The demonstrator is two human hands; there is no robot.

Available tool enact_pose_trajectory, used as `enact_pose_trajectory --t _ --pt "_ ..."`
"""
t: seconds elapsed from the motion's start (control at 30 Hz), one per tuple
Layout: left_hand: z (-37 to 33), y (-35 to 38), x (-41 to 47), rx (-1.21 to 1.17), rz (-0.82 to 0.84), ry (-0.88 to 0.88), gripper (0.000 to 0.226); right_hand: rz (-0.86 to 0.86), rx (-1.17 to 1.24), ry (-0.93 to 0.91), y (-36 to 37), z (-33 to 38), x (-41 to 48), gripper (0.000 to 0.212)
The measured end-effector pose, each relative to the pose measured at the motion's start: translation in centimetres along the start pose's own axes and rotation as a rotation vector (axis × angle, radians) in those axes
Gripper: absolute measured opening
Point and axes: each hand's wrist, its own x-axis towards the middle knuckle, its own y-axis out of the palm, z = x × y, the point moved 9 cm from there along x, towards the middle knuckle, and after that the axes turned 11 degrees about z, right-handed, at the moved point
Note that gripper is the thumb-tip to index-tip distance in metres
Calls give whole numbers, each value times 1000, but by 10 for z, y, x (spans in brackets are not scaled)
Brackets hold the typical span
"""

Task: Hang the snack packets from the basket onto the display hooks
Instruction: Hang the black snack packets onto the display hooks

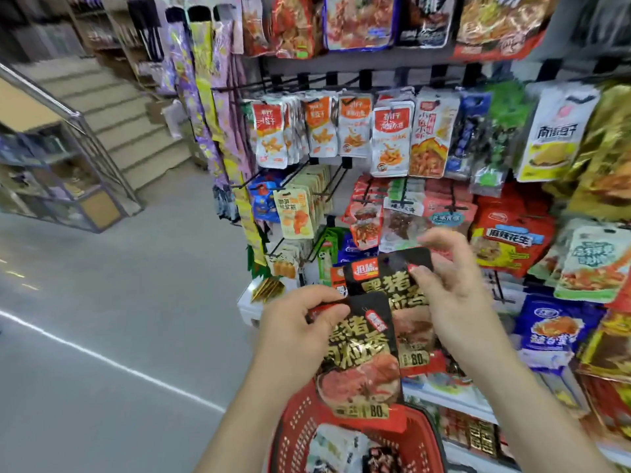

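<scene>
Above basket (300, 435), packets (362, 349) in both hands (297, 322).

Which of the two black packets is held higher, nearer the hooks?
The black packet pinched by the right hand; the left hand holds the other packet lower, over the red basket.

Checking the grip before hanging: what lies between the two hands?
In the head view, two black snack packets: left hand pinches the nearer packet, right hand the farther packet.

The basket (300, 435) is cut off by the bottom edge, and the near packet (362, 356) hides part of its rim and contents. That packet overlaps the far packet (392, 285). The rack's (341, 80) top row runs off the frame, and its print is blurred.
</scene>
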Motion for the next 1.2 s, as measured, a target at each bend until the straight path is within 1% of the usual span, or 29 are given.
enact_pose_trajectory --t 0.03,0.1,0.13,0.17,0.2,0.23,0.33,0.4,0.43,0.5,0.6,0.63,0.7,0.83,0.9,1.0,1.03,1.1,1.2 --pt "7 -11 5 5 5 26 33 -1 -45 -7 15 1 3 27" --pt "18 -35 15 4 14 74 35 -40 -97 1 45 -1 9 37" --pt "22 -47 19 4 19 100 35 -58 -83 15 59 -4 13 41" --pt "26 -58 24 9 25 129 34 -63 -11 49 74 -9 15 39" --pt "27 -67 29 18 29 161 34 -57 58 75 88 -12 16 32" --pt "29 -75 33 31 29 189 34 -53 76 75 99 -11 15 24" --pt "36 -84 42 39 60 189 25 -147 -91 18 113 6 7 10" --pt "35 -82 45 -1 98 166 22 -217 -130 -1 114 9 1 19" --pt "34 -80 46 -45 121 148 24 -242 -134 6 112 7 -1 18" --pt "36 -72 50 -151 202 99 22 -310 -167 20 102 1 -6 17" --pt "40 -50 53 -279 427 38 11 -425 -189 11 82 -5 -14 20" --pt "42 -46 53 -281 482 33 15 -436 -181 8 78 -8 -15 21" --pt "46 -44 53 -249 517 33 23 -448 -163 6 73 -16 -16 20" --pt "59 -64 64 -218 436 47 34 -544 -99 -8 49 -27 -16 22" --pt "69 -77 72 -135 390 57 40 -540 -141 -7 42 -27 -12 21" --pt "70 -85 81 4 391 123 53 -507 -177 -30 44 -23 -1 17" --pt "68 -85 85 76 378 167 53 -502 -182 -48 47 -22 5 19" --pt "61 -85 94 213 321 248 38 -495 -198 -66 54 -24 18 25" --pt "61 -85 113 286 234 280 22 -493 -226 -46 68 -36 41 27"
